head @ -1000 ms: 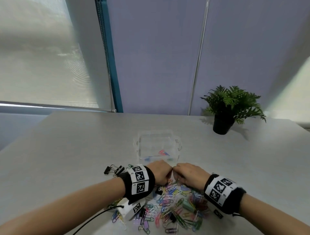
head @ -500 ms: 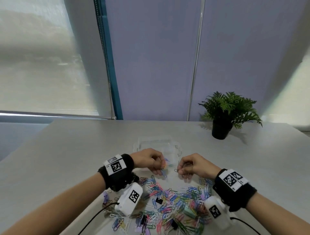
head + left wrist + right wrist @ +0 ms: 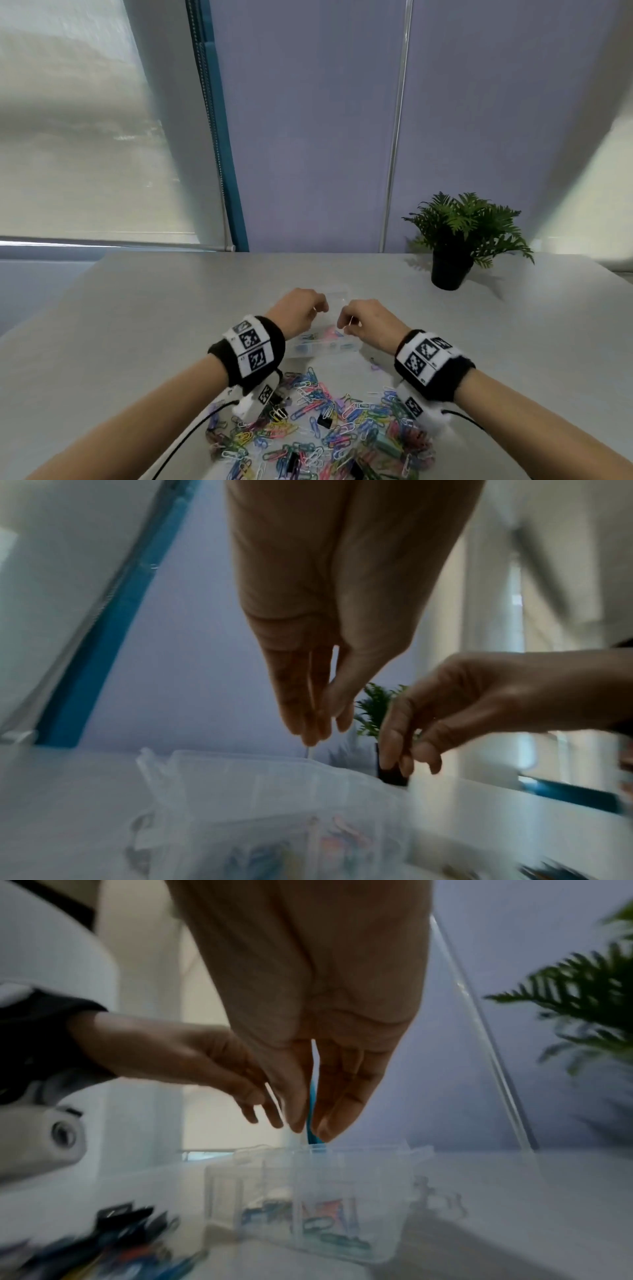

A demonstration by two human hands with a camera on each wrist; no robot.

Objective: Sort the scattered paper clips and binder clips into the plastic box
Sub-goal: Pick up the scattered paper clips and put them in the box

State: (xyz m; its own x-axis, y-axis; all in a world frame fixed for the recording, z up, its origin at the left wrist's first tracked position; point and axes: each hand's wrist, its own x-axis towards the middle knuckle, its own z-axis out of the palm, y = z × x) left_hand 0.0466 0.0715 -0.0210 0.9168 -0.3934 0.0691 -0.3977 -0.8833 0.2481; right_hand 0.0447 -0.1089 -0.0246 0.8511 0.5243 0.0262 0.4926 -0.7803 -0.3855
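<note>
A clear plastic box (image 3: 329,347) with compartments stands on the grey table, with a few coloured clips inside. My left hand (image 3: 317,310) and right hand (image 3: 344,323) hover just above it, fingertips pointing down. The left hand (image 3: 318,729) pinches a thin pale paper clip (image 3: 308,750) that hangs over the box (image 3: 274,785). The right hand (image 3: 308,1129) pinches a thin white paper clip (image 3: 351,322) above the box (image 3: 308,1191). A pile of coloured paper clips (image 3: 318,421) with black binder clips (image 3: 325,419) lies nearer to me, between my forearms.
A potted fern (image 3: 448,270) stands at the back right of the table (image 3: 154,325). A window blind and a blue frame rise behind the far edge. Cables run from both wrist cameras along my forearms.
Both hands have risen from the clip pile and moved away from me, each with a clip, and now hang over the box.
</note>
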